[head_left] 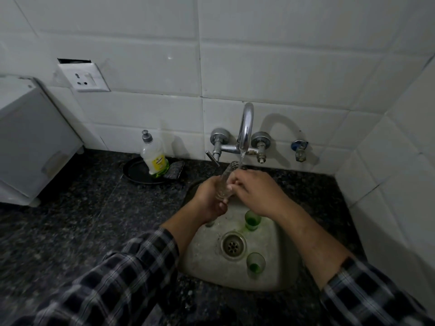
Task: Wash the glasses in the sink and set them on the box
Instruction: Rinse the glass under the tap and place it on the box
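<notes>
Clear glass [225, 182] is tilted under the tap [246, 128] stream, at 12 o'clock from the drain [233, 245], above the sink [279, 238]. Left hand [209, 200] wraps its base. Right hand [255, 191] has fingers curled on its side. Wet, thin and smooth, so likely light, slippery and breakable; hold it round the thick base, not the rim.

Count: one clear glass in hand, and two green, a green glass [252, 220] at 1 o'clock and another [255, 263] at 5 o'clock. Something under the left hand, too hidden to tell. One box [35, 137] at 9 o'clock.

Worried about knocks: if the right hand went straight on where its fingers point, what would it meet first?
The clear glass gripped by the left hand; the right hand seems to touch it, though depth is unclear.
</notes>
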